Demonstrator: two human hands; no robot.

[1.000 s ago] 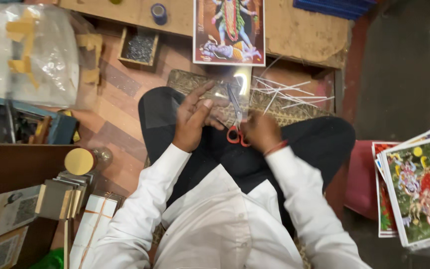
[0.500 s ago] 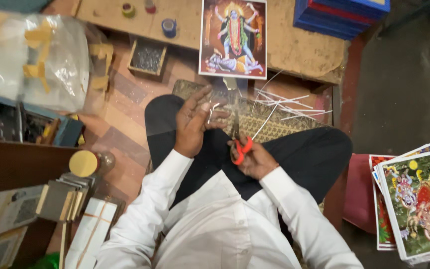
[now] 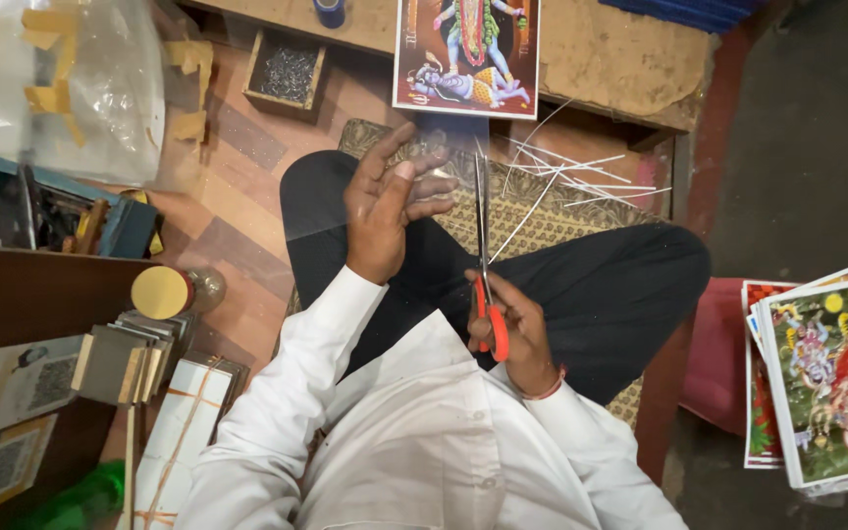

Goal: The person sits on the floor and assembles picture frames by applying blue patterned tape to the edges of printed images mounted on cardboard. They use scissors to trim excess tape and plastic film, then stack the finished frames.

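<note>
My left hand (image 3: 390, 201) holds up a clear transparent sheet (image 3: 365, 211) over my lap, thumb and fingers pinching its upper part. My right hand (image 3: 512, 329) grips red-handled scissors (image 3: 484, 260), whose long blades point away from me along the sheet's right edge. I sit cross-legged in black trousers and a white shirt. A colourful religious print (image 3: 466, 54) lies on the board ahead of my knees.
Thin cut strips (image 3: 571, 177) lie scattered on a woven mat (image 3: 552, 221). A stack of colourful prints (image 3: 826, 378) sits at right. At left are a small wooden box of nails (image 3: 285, 71), a plastic bag (image 3: 61, 88), a round yellow lid (image 3: 161, 291) and bundled frames (image 3: 130, 363).
The camera has tilted and closed in. My left hand has lifted the clear sheet higher, and the scissors have swung from lying across my lap to pointing forward along the sheet's edge.
</note>
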